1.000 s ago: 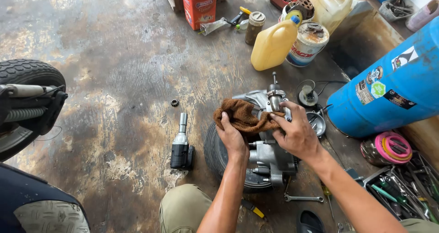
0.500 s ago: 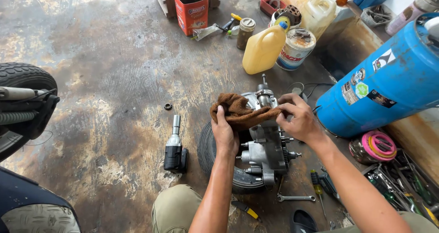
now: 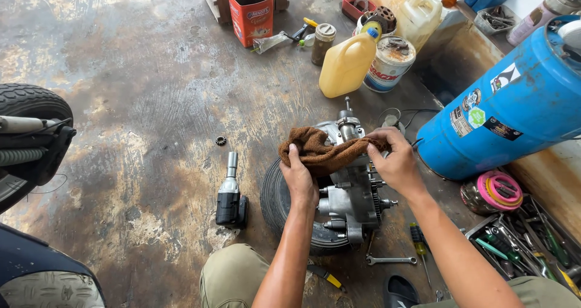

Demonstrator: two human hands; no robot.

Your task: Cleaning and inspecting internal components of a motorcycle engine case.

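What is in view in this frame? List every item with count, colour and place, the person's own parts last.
brown rag: 1, brown, draped over the engine, held by both hands
engine: 1, grey metal, on a black tyre, floor centre
impact wrench: 1, black and silver, floor left of the tyre
yellow jug: 1, yellow, behind the engine
red tin: 1, red, top centre
blue drum: 1, blue, lying at right
spanner: 1, silver, floor below the engine
tool tray: 1, mixed tools, lower right
left hand: 1, gripping the rag
right hand: 1, pinching the rag's edge
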